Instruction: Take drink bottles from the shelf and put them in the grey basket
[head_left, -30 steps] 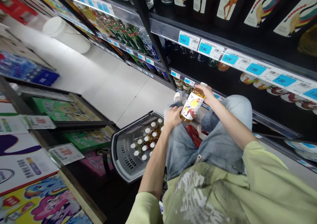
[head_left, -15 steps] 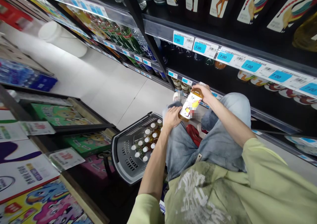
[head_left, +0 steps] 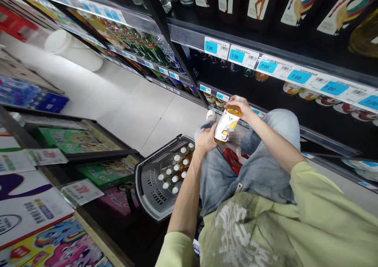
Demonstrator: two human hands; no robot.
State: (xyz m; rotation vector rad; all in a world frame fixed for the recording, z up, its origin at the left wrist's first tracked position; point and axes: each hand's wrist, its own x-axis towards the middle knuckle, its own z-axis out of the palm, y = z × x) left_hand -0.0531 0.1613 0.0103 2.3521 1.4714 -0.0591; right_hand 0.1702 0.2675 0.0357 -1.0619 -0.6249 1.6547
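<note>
A bottle of amber drink (head_left: 227, 125) with a white label lies tilted between my two hands, above my knees. My right hand (head_left: 239, 107) is closed around its capped upper end. At the lower end, my left hand (head_left: 206, 138) presses against its side, with the thumb along the bottle and the other fingers partly hidden. Left of my legs stands a grey shopping basket (head_left: 144, 198) holding several white-capped bottles (head_left: 176, 167).
Shelving on the right carries bottles above a rail of blue price tags (head_left: 236, 56). Boxed goods (head_left: 32, 204) on a rack stand at the left. A white bucket (head_left: 73, 50) sits on the pale floor (head_left: 156, 109) further back.
The bottle has turned slightly about its long axis, so its label shows a different part. My left hand has shifted its fingers a little; the view has moved slightly.
</note>
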